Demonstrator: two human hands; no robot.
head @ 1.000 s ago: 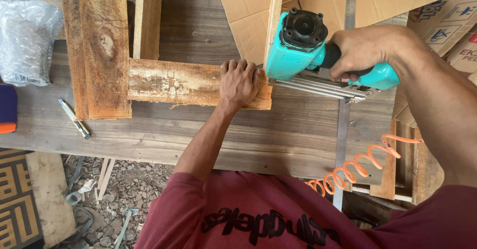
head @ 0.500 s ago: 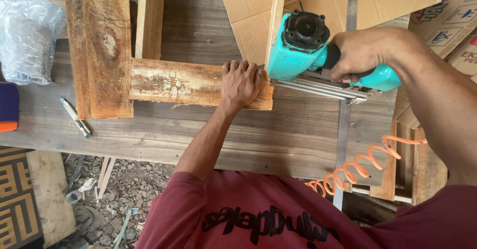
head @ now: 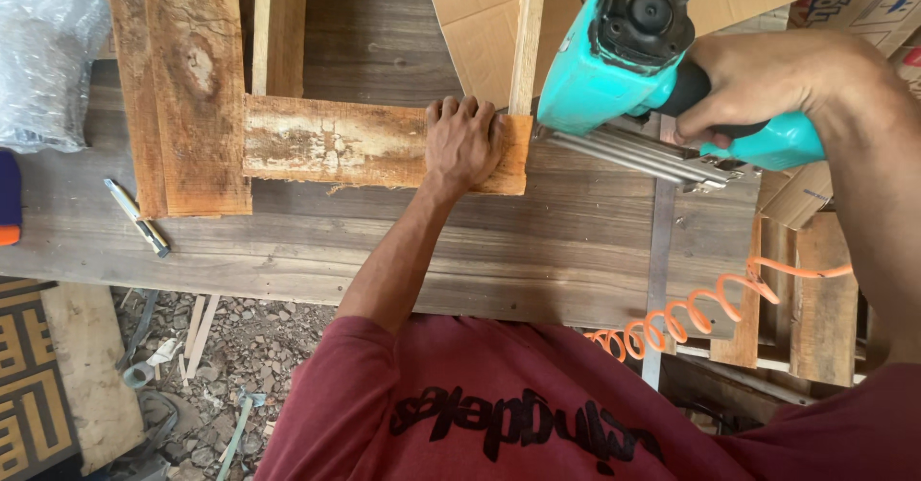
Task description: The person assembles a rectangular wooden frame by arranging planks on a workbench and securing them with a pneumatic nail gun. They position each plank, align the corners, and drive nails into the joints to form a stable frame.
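Weathered plank surface [head: 384,241] with horizontal board [head: 336,142] butted against wide upright plank [head: 182,88]; left hand [head: 465,142] flat, pressing board's right end; right hand [head: 758,83] clamped on teal nail gun [head: 614,59], since nudged nearer thin slat [head: 527,40], nose at joint.

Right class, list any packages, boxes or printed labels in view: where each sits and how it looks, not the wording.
Flat cardboard: top centre, behind the planks, plain brown.
Printed box: top right corner, pale card with blue and red markings.
Plastic bag: top left on the bench, clear and crinkled.
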